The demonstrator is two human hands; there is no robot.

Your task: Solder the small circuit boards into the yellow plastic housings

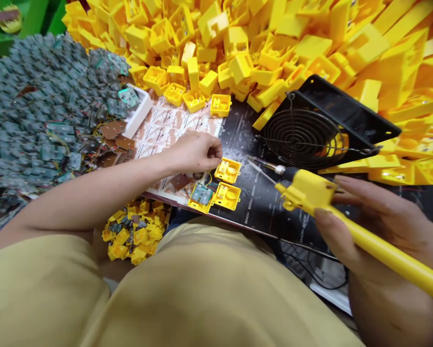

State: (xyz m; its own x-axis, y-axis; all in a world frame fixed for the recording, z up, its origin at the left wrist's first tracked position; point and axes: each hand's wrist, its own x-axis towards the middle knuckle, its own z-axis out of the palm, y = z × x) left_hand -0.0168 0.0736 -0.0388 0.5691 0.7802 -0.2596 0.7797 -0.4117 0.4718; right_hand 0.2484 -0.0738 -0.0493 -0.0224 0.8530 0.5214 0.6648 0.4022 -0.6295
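Note:
My right hand (379,219) is wrapped round the handle of a yellow soldering iron (310,190), whose metal tip points left toward the work. My left hand (196,152) rests on the bench with fingers pinched together, touching a small yellow plastic case (228,170). Just below lie another yellow case (228,196) and a case holding a green circuit board (201,196). What the pinched fingers hold, if anything, is too small to make out.
A big heap of yellow plastic housings (274,43) fills the back and right. Grey-green circuit boards (39,106) are piled at left, beside a white tray (139,113). A black fan with wire grille (310,130) stands behind the iron. More yellow parts (133,236) lie below the bench edge.

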